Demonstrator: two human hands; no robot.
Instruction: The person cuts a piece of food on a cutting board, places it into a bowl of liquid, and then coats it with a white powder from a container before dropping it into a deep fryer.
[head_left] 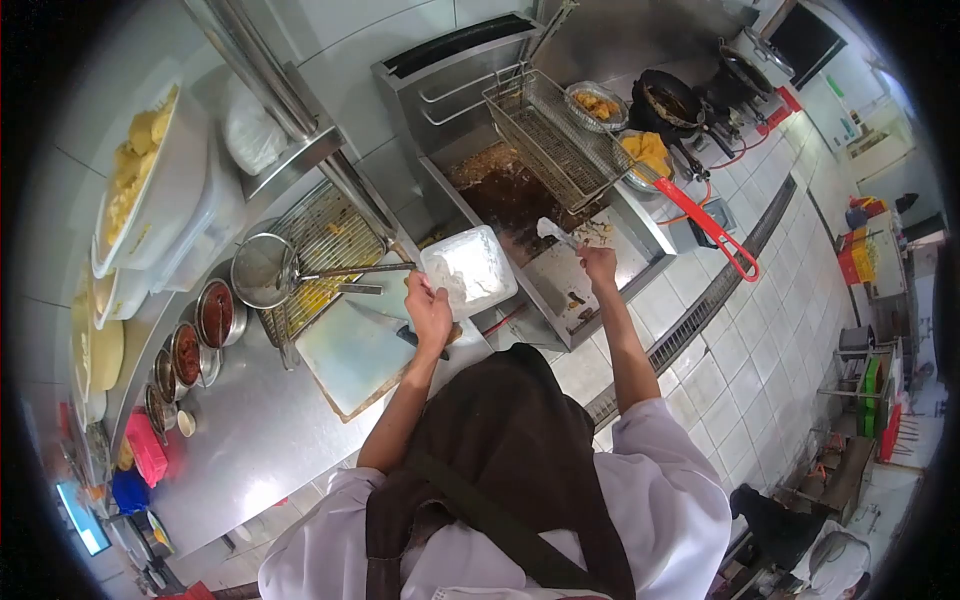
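My left hand [428, 314] grips the near left edge of a white plastic tub [498, 290] with a white substance inside. The tub is beside the fryer, at the cutting board's end. In my right hand [598, 264] is a spoon [566, 239] whose tip carries a white lump. That spoon is over the fryer [640, 262], which holds dark oil and some loose bits. A wire fryer basket [560, 150] with a red handle rests across the fryer's top. Beside my left hand lie the handle of a round strainer [264, 270] and a knife [408, 334] on the cutting board [350, 350].
Several sauce pots [185, 353] line the steel counter [255, 430] at left, below stacked food tubs [160, 185]. A wire rack [325, 235] stands behind the board. Black woks [668, 104] stand at the back right. Another person [838, 560] is at lower right.
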